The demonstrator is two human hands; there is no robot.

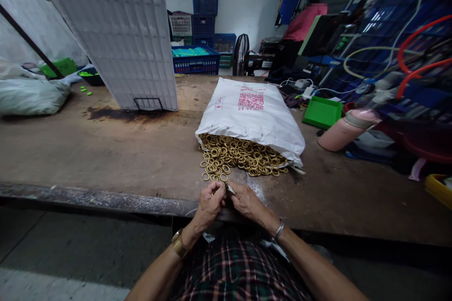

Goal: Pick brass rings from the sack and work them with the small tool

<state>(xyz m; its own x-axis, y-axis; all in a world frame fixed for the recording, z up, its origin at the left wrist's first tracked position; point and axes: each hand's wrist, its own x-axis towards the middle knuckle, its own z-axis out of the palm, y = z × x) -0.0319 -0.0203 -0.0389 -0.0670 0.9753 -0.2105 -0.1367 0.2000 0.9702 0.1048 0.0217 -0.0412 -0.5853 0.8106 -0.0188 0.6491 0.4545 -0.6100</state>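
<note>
My left hand point(211, 200) is closed in a pinch over the table's front edge, with a bit of a gold-coloured ring point(213, 193) showing between its fingers. Close against it, my right hand point(248, 203) is closed round a small, thin, pale metal-looking tool point(230, 190); its exact kind cannot be made out. The fingertips of both hands meet, and what lies between them is mostly hidden. Just beyond the hands, many gold-coloured rings point(243, 157) spill from the open mouth of a white sack point(247, 112) with red print, lying flat on the table.
The brown wooden table point(141, 155) carries a white ribbed panel point(130, 42) standing on a wire foot. To the right are a green tray point(322, 111) and a pink bottle point(344, 126). Blue crates point(205, 23), a fan point(241, 53) and a person in pink point(305, 22) are behind.
</note>
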